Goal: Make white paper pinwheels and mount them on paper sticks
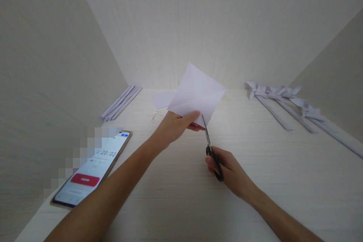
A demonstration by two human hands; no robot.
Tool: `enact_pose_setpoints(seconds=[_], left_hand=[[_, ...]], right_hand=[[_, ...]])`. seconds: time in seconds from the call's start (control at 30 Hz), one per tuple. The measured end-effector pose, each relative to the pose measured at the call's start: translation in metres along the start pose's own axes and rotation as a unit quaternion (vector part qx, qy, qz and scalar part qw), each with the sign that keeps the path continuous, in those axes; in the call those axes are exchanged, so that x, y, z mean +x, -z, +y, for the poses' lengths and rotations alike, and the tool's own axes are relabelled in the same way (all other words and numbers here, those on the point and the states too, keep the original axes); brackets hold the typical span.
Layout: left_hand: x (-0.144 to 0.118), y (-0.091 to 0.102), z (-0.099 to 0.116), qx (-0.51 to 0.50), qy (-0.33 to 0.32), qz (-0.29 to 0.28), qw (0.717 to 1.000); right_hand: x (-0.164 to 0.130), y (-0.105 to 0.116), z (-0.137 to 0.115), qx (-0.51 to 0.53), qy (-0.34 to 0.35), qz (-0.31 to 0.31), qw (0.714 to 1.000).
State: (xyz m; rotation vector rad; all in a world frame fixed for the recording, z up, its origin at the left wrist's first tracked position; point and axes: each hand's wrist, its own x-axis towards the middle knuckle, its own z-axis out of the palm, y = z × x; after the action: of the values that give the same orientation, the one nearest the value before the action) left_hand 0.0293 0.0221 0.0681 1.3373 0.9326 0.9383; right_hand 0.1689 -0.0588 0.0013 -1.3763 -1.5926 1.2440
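My left hand (177, 124) pinches the lower edge of a folded white paper (197, 92), holding it up above the pale wooden desk (176, 196). In my right hand (227, 170) are black-handled scissors (211, 149), fingers through the loops. The blades point up and meet the paper's lower edge just right of my left thumb. How far apart the blades are is hard to tell.
A phone (93, 168) showing a timer lies at the left front. Rolled paper strips (121, 102) lie at the back left, folded paper shapes with long stems (286, 102) at the right. A loose paper piece (163, 99) lies behind. Walls enclose three sides.
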Motion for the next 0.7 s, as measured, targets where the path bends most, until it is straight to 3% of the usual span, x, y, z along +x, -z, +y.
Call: enact_pose_setpoints(seconds=[0.7], left_hand=[[-0.003,-0.0063,-0.0078,0.025,0.023,-0.036,0.999]], right_hand=[[0.0005,-0.0023,-0.0014,0.038,0.009,0.0,0.999]])
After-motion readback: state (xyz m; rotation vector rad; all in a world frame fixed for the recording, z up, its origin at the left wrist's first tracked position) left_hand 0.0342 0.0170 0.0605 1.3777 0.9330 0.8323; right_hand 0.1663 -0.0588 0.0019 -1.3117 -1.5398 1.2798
